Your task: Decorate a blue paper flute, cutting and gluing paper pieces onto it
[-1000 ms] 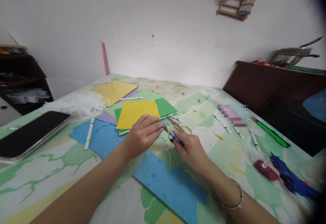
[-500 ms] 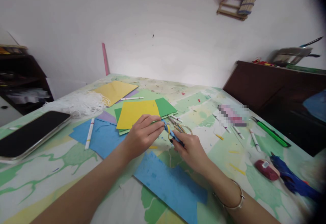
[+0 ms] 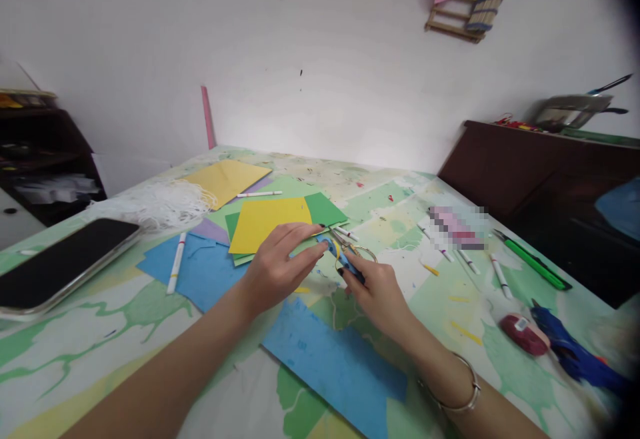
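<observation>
Over the middle of the table, my right hand (image 3: 373,286) pinches a small curled blue and yellow paper piece (image 3: 346,260). My left hand (image 3: 283,259) is just left of that piece, its fingers stretched out and apart; the fingertips are at the curled blue end and may touch it. Gold-handled scissors (image 3: 367,250) lie right behind the paper piece, partly hidden by it and my right hand. Below my hands lies a cut blue sheet (image 3: 335,366). Yellow (image 3: 273,219) and green (image 3: 325,207) sheets are stacked behind my left hand.
Left are a phone (image 3: 65,259), white strings (image 3: 155,206), a marker (image 3: 177,262) and another blue sheet (image 3: 195,269). To the right lie several markers, a green utility knife (image 3: 535,262), a dark red object (image 3: 524,332) and a blue glue gun (image 3: 565,346). Yellow paper scraps (image 3: 466,332) are scattered.
My left hand's fingers have spread apart around the curled blue end. My right hand has shifted very slightly to the right with the paper piece. The other objects stay in place.
</observation>
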`<action>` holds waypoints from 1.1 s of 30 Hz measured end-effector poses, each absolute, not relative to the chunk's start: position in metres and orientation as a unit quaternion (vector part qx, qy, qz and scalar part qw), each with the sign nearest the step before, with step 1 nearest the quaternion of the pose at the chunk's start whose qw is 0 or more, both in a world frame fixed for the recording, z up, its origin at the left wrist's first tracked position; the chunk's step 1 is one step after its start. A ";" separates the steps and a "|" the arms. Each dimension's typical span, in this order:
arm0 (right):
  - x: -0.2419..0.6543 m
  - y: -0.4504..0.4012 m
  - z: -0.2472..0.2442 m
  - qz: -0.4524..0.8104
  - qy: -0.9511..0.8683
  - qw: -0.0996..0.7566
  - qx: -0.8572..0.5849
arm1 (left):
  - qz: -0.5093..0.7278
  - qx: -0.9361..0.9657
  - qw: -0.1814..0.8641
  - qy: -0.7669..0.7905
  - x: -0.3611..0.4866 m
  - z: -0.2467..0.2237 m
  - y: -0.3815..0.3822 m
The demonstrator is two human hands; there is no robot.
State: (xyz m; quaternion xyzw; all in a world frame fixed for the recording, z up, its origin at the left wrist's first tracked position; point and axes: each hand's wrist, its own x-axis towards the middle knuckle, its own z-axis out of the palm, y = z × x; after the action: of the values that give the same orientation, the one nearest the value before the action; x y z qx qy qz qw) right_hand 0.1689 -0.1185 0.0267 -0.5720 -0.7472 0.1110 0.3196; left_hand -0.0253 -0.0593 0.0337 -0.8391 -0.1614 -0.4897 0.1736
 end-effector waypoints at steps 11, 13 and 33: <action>0.166 -0.119 0.027 0.093 -0.762 0.309 -0.561 | -0.482 -0.841 0.167 -0.180 -0.024 0.032 -0.054; 0.166 -0.120 0.027 0.090 -0.767 0.302 -0.559 | -0.483 -0.841 0.166 -0.180 -0.024 0.032 -0.054; 0.165 -0.122 0.026 0.084 -0.781 0.296 -0.544 | -0.479 -0.845 0.159 -0.177 -0.026 0.034 -0.055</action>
State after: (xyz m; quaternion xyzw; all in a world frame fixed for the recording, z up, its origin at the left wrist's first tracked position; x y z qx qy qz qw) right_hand 0.1652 -0.1215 0.0263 -0.5436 -0.7811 0.0835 0.2956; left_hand -0.0264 -0.0549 0.0344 -0.8449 -0.1765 -0.4793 0.1587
